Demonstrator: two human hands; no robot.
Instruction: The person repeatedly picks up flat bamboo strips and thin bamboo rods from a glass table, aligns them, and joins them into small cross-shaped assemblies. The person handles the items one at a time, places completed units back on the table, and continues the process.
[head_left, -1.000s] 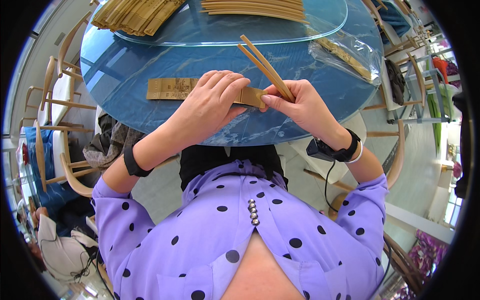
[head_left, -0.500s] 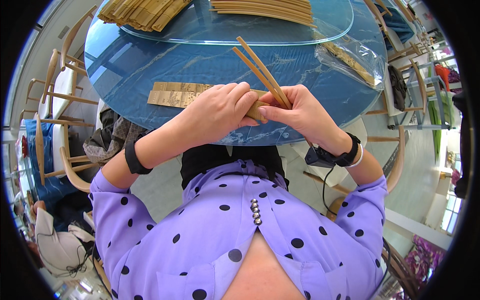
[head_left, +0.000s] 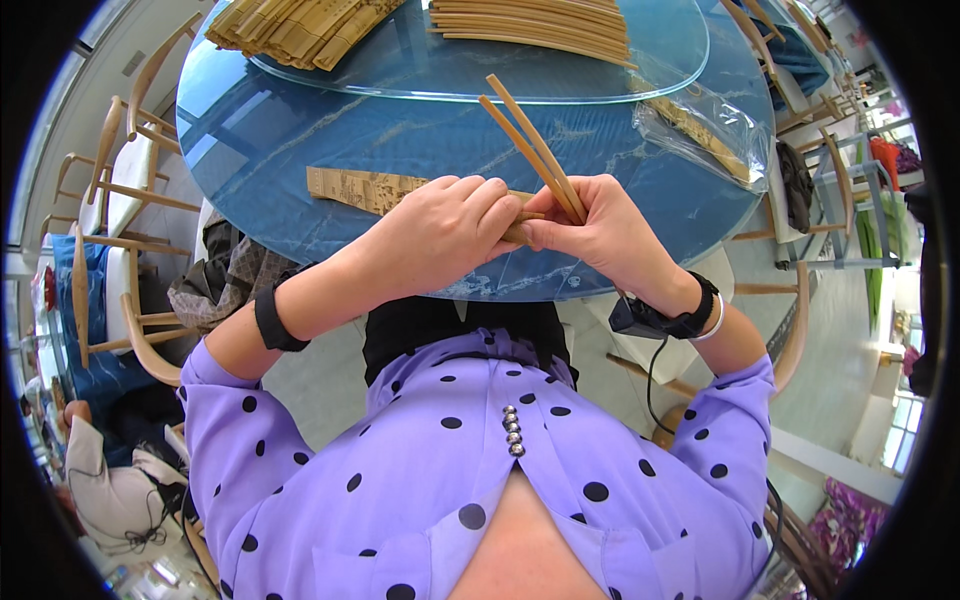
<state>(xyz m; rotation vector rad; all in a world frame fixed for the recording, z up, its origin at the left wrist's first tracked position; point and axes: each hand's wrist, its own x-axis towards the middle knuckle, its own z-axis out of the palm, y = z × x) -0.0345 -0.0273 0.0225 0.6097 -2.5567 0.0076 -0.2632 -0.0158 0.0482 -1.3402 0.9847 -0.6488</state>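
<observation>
Head view: both hands closed on bamboo pieces above the round blue glass surface (head_left: 300, 150).

The right hand (head_left: 600, 235) has its grip clamped on a pair of long tan bamboo sticks (head_left: 530, 145) angled up and away; the left hand (head_left: 445, 230) curls shut over the flat printed bamboo strip (head_left: 370, 190) lying at the surface's near edge.

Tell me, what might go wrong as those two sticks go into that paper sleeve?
The chopsticks splay apart at their far ends, so they might jam or tear the paper sleeve. The left hand covers the sleeve's mouth, hiding the entry. Both hands work near the blue table's edge, so a slipped stick could drop off.
</observation>
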